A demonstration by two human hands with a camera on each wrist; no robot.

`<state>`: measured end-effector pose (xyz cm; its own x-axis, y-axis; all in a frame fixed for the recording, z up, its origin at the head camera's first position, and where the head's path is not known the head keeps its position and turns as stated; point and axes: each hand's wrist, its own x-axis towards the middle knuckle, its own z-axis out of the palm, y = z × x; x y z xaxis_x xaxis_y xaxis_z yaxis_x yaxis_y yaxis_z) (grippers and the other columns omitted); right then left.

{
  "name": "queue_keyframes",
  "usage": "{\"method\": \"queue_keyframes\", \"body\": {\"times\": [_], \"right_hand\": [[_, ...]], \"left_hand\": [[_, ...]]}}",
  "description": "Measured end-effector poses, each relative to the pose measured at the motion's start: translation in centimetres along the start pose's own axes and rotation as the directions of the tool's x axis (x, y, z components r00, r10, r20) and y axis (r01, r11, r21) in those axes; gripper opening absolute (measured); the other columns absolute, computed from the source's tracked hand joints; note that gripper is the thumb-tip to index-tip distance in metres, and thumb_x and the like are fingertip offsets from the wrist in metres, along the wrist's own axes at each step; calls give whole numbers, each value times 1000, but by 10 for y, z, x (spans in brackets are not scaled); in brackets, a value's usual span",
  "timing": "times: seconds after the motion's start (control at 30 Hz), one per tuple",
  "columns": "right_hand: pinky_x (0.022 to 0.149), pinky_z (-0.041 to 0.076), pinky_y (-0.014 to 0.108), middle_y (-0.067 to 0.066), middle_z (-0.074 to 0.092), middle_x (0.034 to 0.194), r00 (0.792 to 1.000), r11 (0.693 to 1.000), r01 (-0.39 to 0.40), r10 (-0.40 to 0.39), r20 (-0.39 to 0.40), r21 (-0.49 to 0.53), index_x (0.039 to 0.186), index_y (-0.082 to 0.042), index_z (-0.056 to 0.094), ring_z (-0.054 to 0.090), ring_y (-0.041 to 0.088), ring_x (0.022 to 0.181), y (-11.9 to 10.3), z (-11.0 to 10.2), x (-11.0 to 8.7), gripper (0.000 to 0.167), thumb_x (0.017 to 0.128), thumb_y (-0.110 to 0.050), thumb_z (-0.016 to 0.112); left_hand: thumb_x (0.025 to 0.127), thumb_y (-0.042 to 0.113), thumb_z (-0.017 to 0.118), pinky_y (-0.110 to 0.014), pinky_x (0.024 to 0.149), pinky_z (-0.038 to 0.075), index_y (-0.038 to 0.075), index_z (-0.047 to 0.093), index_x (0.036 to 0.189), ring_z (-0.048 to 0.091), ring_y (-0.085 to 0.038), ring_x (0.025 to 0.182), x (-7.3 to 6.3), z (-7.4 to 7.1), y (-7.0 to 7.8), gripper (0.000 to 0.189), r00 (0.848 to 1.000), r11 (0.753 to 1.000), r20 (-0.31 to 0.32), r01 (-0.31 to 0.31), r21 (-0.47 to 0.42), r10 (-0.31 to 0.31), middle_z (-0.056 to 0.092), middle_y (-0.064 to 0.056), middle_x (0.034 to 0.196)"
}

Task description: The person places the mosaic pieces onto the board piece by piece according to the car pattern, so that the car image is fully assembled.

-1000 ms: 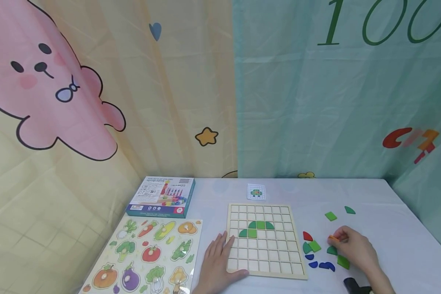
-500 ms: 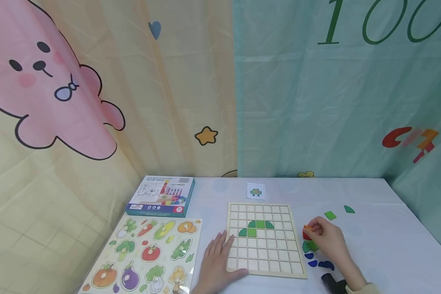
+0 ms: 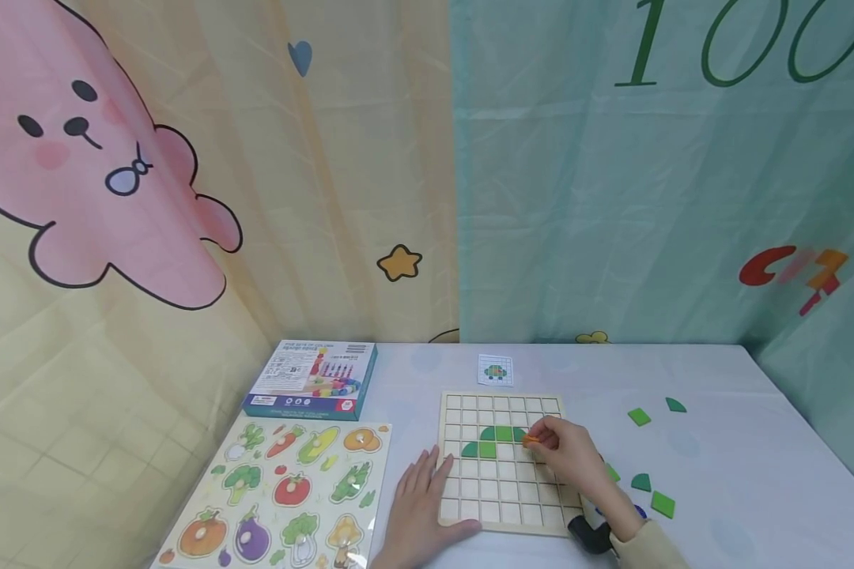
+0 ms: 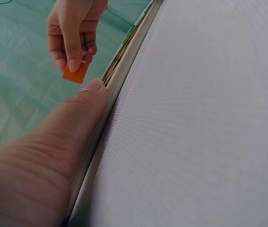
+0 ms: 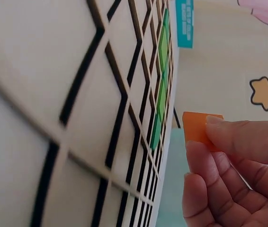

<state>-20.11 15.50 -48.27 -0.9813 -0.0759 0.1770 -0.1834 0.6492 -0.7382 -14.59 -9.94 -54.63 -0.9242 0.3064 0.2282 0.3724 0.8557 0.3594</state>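
Note:
My right hand (image 3: 569, 454) pinches an orange square tile (image 5: 194, 126) between thumb and fingers, held over the wooden grid board (image 3: 501, 528). In the head view the tile is close to the right-hand green quarter-circle in the upper row. On the board lie a green square (image 3: 504, 434), another green square below it, and several dark green quarter-circle pieces. My left hand (image 3: 420, 506) rests along the board's lower left corner, fingers extended on the left side. Its thumb (image 4: 77, 111) lies at the front edge in the left wrist view.
Right of the board lie loose pieces, among them a green square (image 3: 639, 416) and a green quarter-circle (image 3: 675, 405); my right arm hides others. A small pattern card (image 3: 495, 379) lies behind the board. A box (image 3: 302, 407) and a vegetable picture sheet (image 3: 270, 462) lie at left.
My right hand has carried the orange tile leftward from the loose pieces, past the red one, to above the board. The left hand has stayed in place.

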Motion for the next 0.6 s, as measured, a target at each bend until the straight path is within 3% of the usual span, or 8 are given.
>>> {"method": "queue_keyframes", "body": {"times": [0.4, 0.6], "right_hand": [[61, 50, 25, -8, 61, 75, 996, 1000, -8, 7, 92, 9, 82, -14, 67, 55, 9, 67, -7, 25, 5, 15, 79, -2, 74], [58, 45, 26, -11, 58, 71, 995, 999, 19, -14, 99, -50, 80, -18, 66, 50, 10, 63, -6, 29, 7, 16, 79, -6, 76]], "left_hand": [[72, 82, 47, -46, 112, 16, 15, 34, 148, 16, -27, 141, 1, 3, -2, 103, 1000, 1000, 21, 21, 13, -21, 25, -9, 154], [72, 83, 46, -46, 112, 16, 16, 33, 148, 16, -26, 141, 1, 3, -2, 103, 999, 1000, 26, 25, 10, -25, 25, -9, 154]]}}
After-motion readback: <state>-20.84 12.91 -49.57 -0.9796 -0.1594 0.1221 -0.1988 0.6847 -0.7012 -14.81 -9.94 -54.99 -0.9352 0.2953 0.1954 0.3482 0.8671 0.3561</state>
